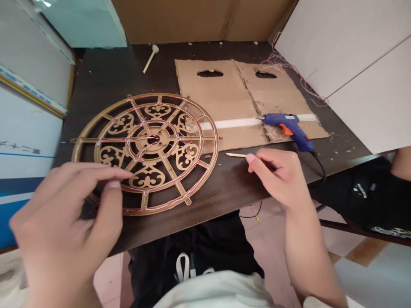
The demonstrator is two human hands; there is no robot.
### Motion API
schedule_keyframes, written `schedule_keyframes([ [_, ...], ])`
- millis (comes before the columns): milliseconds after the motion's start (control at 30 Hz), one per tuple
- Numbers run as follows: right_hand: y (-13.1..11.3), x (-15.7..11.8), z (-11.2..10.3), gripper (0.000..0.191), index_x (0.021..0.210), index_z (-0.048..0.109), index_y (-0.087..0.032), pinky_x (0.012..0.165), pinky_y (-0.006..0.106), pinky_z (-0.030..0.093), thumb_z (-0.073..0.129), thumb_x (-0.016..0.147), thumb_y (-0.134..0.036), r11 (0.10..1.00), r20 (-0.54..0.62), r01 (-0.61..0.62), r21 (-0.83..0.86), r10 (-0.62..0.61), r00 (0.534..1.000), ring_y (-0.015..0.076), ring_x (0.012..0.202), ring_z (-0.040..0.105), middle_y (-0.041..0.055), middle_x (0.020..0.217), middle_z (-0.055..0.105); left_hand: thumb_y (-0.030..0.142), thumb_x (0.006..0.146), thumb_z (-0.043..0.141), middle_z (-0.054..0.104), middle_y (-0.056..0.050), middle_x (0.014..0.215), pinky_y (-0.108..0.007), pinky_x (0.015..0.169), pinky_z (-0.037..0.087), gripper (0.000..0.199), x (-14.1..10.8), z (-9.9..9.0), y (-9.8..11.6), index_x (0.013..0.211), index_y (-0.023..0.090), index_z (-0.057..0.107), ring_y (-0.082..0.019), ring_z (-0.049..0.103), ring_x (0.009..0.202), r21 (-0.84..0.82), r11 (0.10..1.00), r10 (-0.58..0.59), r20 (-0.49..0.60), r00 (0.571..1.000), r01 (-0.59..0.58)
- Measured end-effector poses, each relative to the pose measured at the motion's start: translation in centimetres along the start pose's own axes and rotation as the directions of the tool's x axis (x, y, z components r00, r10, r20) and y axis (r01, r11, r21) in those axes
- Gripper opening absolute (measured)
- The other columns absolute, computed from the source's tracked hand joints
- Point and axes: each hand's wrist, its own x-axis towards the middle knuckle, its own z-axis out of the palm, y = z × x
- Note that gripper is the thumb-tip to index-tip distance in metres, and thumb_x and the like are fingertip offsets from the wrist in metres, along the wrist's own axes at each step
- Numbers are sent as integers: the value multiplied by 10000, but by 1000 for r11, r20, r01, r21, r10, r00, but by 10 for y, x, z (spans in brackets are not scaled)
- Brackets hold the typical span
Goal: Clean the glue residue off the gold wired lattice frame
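Note:
A round gold openwork frame (180, 185) lies on the dark table, with scroll ornaments between its spokes. Thin red and white wires run along its rings and spokes. Over its near left edge is my left hand (73, 214), thumb and forefinger a little apart with nothing visible between them; whether it touches the frame I cannot tell. My right hand (278, 173) pinches a thin wooden stick (236, 155), whose tapered end points left toward the frame. Beyond that hand a blue glue gun (285, 122) with an orange trigger lies on flattened cardboard (218, 98).
A small stick with a whitish blob on its end (149, 60) lies at the back of the table (105, 64). Loose pink and white wires (305, 83) trail at the right, beside white panels. Boxes stand left and behind. Another person's dark clothing (353, 201) shows at the right.

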Motion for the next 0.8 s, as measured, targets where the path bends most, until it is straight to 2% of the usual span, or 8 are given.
schedule_keyframes([
  [100,0,0,0,450,608,560,-208,537,305,287,591,1037,-340,1000,-4,-1,0,1,1000,116,522,411,-35,547,452,184,859,662,723,-32,911,-424,800,486,108,2,1,-2,922,243,729,-261,677,861,-9,997,71,4,997,-71],
  [367,-1,-1,0,443,611,559,-210,531,311,276,599,1037,-324,1000,-11,2,6,-2,1000,110,520,407,-38,547,456,140,909,612,706,-18,927,-427,842,472,143,2,0,11,926,253,696,-245,649,892,13,998,61,76,995,-62],
  [533,-1,-1,0,439,615,563,-210,534,311,280,603,1037,-323,1000,-11,7,5,-7,1000,107,520,410,-43,551,452,142,878,667,734,-25,928,-438,860,503,132,2,2,9,942,252,703,-262,672,896,32,993,108,51,993,-109],
  [800,0,-2,0,456,613,551,-215,540,321,277,592,1049,-344,1000,-12,0,-1,0,1000,117,525,415,-36,556,457,118,889,661,735,-22,970,-427,888,516,144,2,3,10,952,242,697,-248,674,934,67,988,133,78,988,-139],
])
